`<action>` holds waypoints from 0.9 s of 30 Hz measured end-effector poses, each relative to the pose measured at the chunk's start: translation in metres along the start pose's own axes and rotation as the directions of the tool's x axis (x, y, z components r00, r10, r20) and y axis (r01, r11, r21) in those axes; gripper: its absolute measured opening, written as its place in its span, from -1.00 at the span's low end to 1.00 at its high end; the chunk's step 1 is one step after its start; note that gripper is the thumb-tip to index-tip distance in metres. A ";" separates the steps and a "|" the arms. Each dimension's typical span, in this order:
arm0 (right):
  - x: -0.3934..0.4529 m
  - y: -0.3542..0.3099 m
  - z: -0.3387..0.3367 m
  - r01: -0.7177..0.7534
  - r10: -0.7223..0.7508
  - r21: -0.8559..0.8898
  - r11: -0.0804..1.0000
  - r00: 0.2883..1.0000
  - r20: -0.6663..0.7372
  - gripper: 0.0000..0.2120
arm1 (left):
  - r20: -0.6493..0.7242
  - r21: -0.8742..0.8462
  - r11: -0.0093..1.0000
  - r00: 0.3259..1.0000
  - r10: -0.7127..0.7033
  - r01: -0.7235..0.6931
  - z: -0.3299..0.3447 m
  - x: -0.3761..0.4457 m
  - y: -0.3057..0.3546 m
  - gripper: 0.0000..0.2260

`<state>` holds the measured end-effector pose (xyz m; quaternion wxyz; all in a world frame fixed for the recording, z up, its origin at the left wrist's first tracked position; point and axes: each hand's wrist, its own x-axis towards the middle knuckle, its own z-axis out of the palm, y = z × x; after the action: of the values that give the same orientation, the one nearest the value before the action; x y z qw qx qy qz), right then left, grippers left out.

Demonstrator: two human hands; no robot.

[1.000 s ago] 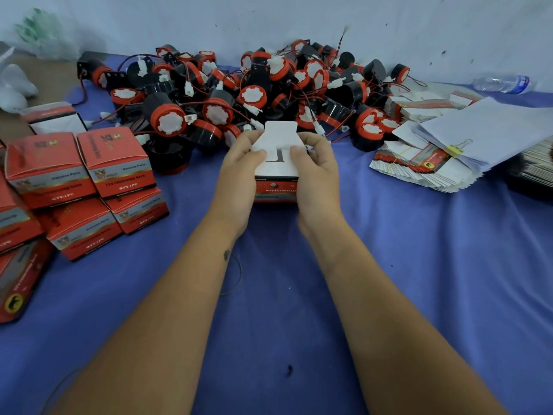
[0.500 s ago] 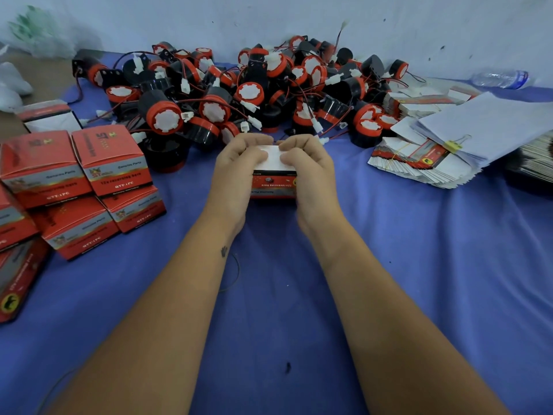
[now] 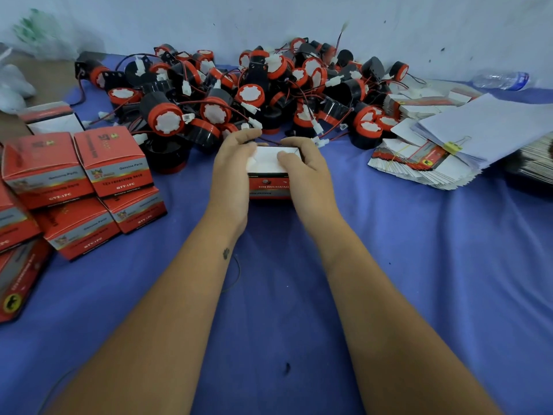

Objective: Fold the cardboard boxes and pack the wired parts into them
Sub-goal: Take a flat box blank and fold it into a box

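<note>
A small red cardboard box (image 3: 269, 184) stands on the blue cloth (image 3: 299, 295) in the middle, its white top flaps folded down. My left hand (image 3: 232, 172) grips its left side with the thumb over the white flap. My right hand (image 3: 309, 172) grips the right side, fingers curled over the top. What is inside the box is hidden. Just behind it lies a big heap of black and red wired parts (image 3: 248, 94) with white connectors. A stack of flat unfolded boxes (image 3: 419, 163) lies to the right.
Several closed red boxes (image 3: 80, 181) are stacked at the left, with one open box (image 3: 51, 121) behind them. White papers with a yellow clip (image 3: 484, 127) cover the flat stack. A water bottle (image 3: 502, 80) lies by the wall at far right.
The tall white lid flap that stood up a second ago has been folded down onto the box. Both hands have closed in over the top.
</note>
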<state>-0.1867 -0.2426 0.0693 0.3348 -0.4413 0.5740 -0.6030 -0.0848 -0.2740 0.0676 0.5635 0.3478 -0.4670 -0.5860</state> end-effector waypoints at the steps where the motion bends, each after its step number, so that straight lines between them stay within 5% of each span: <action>1: -0.001 0.001 0.001 0.005 -0.005 -0.024 1.000 1.000 0.003 -0.85 | -0.007 -0.054 0.997 0.999 -0.051 0.050 -0.001 0.001 0.000 -0.79; 4: -0.002 0.000 0.002 0.015 -0.017 -0.097 0.995 1.000 -0.015 -0.81 | -0.022 -0.031 0.995 0.996 -0.090 0.090 -0.004 0.004 -0.001 -0.69; 9: -0.008 -0.004 -0.002 0.156 -0.239 -0.542 0.826 0.967 -0.085 -0.70 | 0.043 0.007 0.998 0.997 0.056 -0.057 -0.008 0.003 0.002 -0.60; 13: -0.013 -0.012 -0.002 0.074 -0.094 -0.221 0.972 0.992 -0.081 -0.68 | 0.039 0.110 0.965 0.972 0.234 -0.237 -0.011 0.002 0.006 -0.59; 17: -0.007 -0.012 -0.002 0.042 -0.028 0.098 0.994 0.990 -0.142 -0.83 | 0.124 0.324 0.854 0.913 0.389 -0.408 -0.009 0.002 0.000 -0.73; 20: 0.000 -0.007 -0.006 0.034 0.009 0.327 0.945 0.992 -0.128 -0.76 | 0.105 0.227 0.956 0.981 0.165 -0.185 -0.007 0.005 -0.003 -0.71; 23: 0.000 -0.002 -0.007 0.033 -0.025 0.258 0.966 0.999 -0.035 -0.59 | 0.159 0.183 0.982 0.987 0.014 -0.044 -0.014 0.011 -0.008 -0.83; 27: 0.000 0.007 -0.004 0.034 -0.039 0.097 0.995 0.998 0.045 -0.73 | 0.065 0.291 0.947 0.991 0.119 -0.133 -0.022 0.016 -0.013 -0.67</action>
<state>-0.1915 -0.2417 0.0623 0.3580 -0.4493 0.5281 -0.6254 -0.0706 -0.2940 0.0504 0.5305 0.3838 -0.5834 -0.4806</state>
